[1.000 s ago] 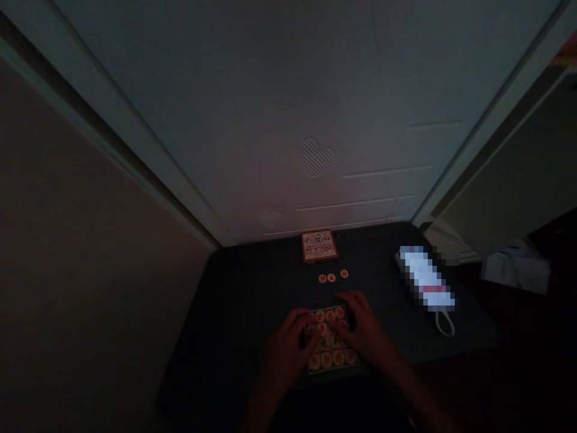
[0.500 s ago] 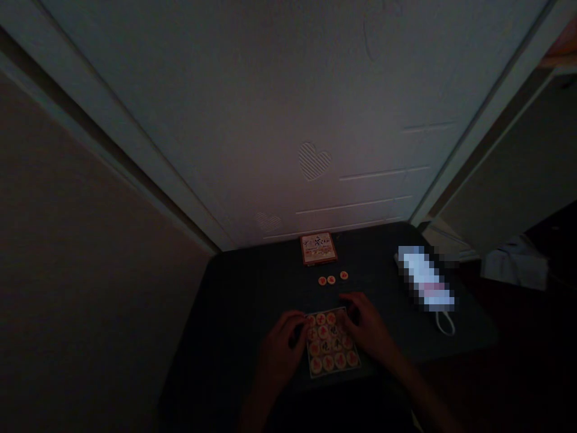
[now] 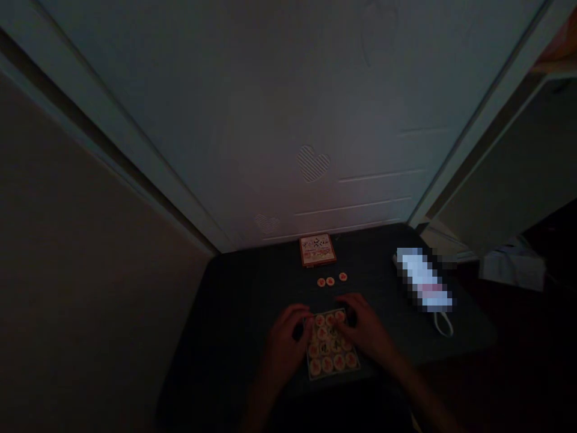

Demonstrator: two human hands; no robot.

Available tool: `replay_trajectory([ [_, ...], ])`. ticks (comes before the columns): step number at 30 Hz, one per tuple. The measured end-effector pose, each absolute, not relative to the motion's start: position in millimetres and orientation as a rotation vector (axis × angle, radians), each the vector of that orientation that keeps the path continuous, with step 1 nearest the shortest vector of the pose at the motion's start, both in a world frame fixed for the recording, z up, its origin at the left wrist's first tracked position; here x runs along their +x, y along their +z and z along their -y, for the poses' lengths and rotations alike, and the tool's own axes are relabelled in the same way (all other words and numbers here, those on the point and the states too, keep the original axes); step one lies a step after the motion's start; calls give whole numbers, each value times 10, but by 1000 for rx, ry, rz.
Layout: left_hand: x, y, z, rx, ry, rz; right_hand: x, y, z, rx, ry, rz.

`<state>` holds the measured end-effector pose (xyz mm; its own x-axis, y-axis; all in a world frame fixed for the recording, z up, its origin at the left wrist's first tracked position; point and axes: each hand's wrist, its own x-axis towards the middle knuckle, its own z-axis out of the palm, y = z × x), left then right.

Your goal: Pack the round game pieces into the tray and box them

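A shallow square box (image 3: 334,374) holds several round pieces with red or dark characters, set in rows, on a dark table. My left hand (image 3: 288,340) is at the box's upper left corner, fingers curved and apart from the thumb, which lies over the left pieces. At the upper right is my right hand (image 3: 363,328), its thumb over the pieces near a red-marked piece (image 3: 330,320) and its fingers spread past the far edge. Neither hand visibly grips a piece.
Beyond the box, three loose round pieces (image 3: 330,281) lie on the table (image 3: 252,288). A red-edged printed lid (image 3: 318,250) rests near the white wall panel. To the right lies a bright pixelated device (image 3: 424,279) with a white loop (image 3: 444,325).
My left hand has moved slightly up and right over the box's corner. My right thumb has shifted left, and a piece in the top right corner now shows. The view has shifted slightly.
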<state>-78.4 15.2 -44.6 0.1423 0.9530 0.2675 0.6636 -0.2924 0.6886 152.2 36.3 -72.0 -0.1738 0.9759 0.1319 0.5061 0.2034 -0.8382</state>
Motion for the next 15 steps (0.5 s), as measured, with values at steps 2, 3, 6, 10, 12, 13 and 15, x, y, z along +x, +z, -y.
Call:
replay_trajectory([
  [2, -791, -434, -196, 2012, 952, -1538, 1528, -723, -368, -1398, 846, 1778],
  [3, -794, -426, -221, 2011, 949, -1528, 1528, -725, -371, -1405, 839, 1778],
  [6, -794, -404, -308, 2005, 932, -1498, 1521, -735, -375, -1412, 821, 1778],
  [10, -779, -421, -423, 1989, 941, -1480, 1532, -746, -355, -1402, 813, 1762],
  [12, -760, -441, -471, 1993, 948, -1468, 1558, -750, -338, -1391, 839, 1748],
  [13, -747, -450, -493, 1996, 946, -1461, 1576, -753, -332, -1389, 852, 1733],
  [15, -718, -462, -537, 2000, 932, -1451, 1618, -765, -337, -1383, 861, 1706],
])
